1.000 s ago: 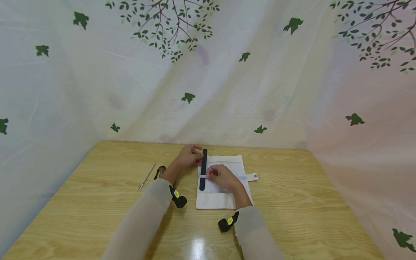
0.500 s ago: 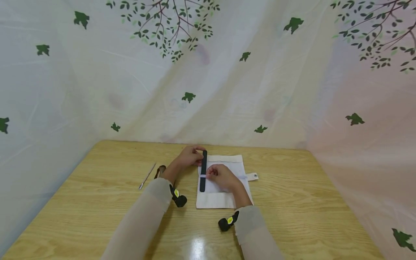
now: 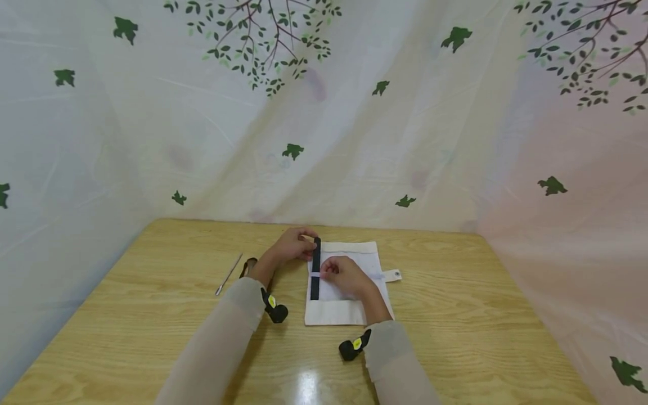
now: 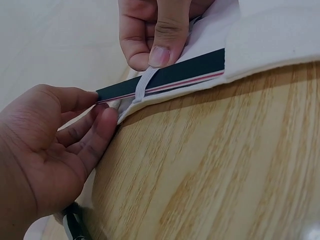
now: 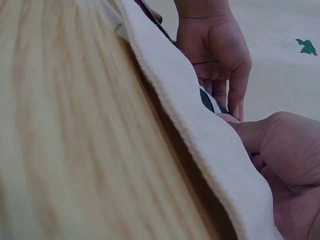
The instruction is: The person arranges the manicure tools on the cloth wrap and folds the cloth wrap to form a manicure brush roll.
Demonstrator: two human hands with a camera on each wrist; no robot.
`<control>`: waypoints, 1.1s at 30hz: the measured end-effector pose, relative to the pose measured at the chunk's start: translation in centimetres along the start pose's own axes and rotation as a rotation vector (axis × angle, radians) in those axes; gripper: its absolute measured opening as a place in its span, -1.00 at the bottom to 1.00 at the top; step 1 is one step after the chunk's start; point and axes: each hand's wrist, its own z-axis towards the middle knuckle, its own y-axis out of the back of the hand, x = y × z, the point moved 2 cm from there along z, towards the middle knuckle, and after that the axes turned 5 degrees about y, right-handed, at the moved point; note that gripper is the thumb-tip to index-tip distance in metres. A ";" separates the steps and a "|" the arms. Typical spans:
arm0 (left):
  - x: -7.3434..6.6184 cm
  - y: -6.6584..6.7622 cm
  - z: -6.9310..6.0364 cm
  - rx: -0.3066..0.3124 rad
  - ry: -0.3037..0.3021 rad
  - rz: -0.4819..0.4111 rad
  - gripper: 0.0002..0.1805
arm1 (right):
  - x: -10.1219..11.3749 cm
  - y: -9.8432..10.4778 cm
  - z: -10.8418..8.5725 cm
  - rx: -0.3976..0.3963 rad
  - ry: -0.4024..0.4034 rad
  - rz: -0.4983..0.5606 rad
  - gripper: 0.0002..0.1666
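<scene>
the fingers of your left hand pinch the far end of the flat black strip with a red-striped edge; those of your right hand pinch the thin white elastic band crossing over its middle. the strip's near end sits under the flap of the open white fabric case, on the wood-grained table. a slender silver rod lies left of your left wrist.

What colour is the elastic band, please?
The elastic band is white, clearest in the left wrist view.
</scene>
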 end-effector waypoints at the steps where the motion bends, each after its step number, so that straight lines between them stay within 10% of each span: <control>1: 0.0 0.1 0.0 0.003 -0.002 0.007 -0.65 | 0.0 0.0 0.0 0.000 -0.003 0.000 -0.94; 33: 0.0 0.3 -0.8 0.072 -0.046 0.178 -0.81 | 0.0 0.0 0.0 -0.007 -0.020 0.015 -0.94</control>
